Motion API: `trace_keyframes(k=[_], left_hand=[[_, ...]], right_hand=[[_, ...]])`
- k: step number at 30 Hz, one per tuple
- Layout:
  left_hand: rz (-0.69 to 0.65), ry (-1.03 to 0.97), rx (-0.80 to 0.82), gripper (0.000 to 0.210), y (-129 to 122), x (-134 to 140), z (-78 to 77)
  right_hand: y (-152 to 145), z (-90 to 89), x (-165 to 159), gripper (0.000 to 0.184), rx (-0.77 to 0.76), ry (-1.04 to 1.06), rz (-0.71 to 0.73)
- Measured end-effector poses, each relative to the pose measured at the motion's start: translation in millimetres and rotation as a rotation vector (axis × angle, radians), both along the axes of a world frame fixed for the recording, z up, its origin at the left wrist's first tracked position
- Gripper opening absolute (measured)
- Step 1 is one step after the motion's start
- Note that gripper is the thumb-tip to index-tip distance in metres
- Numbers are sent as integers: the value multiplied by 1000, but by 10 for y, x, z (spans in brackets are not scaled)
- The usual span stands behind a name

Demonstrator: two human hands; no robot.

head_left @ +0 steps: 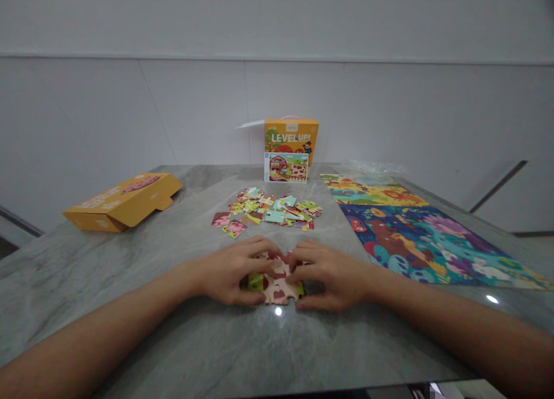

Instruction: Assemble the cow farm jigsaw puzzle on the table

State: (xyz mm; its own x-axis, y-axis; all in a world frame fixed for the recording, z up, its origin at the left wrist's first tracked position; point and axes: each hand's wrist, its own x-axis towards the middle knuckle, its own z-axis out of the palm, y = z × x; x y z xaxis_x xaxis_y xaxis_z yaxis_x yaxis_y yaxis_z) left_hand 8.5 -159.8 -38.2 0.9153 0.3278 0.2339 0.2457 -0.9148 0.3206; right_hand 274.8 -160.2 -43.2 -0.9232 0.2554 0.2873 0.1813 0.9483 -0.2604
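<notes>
2 forearms (142,307) | 2 hands (227,272) (337,275) holding 1 puzzle section (279,285) | 2 yellow boxes (138,206) (314,134)

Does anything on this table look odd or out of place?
Nothing looks clearly damaged. Crumpled clear plastic lies behind the yellow picture, like discarded wrapping, and a pale flap sticks out sideways from the upright orange box. The loose puzzle pieces are jumbled.

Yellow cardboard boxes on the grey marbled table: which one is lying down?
The yellow cardboard box at the left lies on its broad side; the yellow "LEVEL UP!" box stands upright at the back.
</notes>
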Motion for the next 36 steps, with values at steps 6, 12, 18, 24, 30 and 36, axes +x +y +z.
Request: trace_keyframes(k=[6,12,18,24,30,36], left_hand=[[-65,-41,-20,30,11,26,-6],[-66,-45,-35,29,13,19,-7],[-69,-44,-42,31,15,16,2],[-72,-45,-38,29,15,19,6],[-66,-48,-37,26,9,27,27],[-76,-41,-38,26,9,26,28]], right_hand=[[14,-11,8,27,-11,6,-1],[11,-13,18,27,-20,-3,-5],[7,3,18,25,-28,-8,0],[16,-24,23,25,-25,4,3],[7,-6,17,24,-29,12,3],[10,-1,17,23,-40,3,6]])
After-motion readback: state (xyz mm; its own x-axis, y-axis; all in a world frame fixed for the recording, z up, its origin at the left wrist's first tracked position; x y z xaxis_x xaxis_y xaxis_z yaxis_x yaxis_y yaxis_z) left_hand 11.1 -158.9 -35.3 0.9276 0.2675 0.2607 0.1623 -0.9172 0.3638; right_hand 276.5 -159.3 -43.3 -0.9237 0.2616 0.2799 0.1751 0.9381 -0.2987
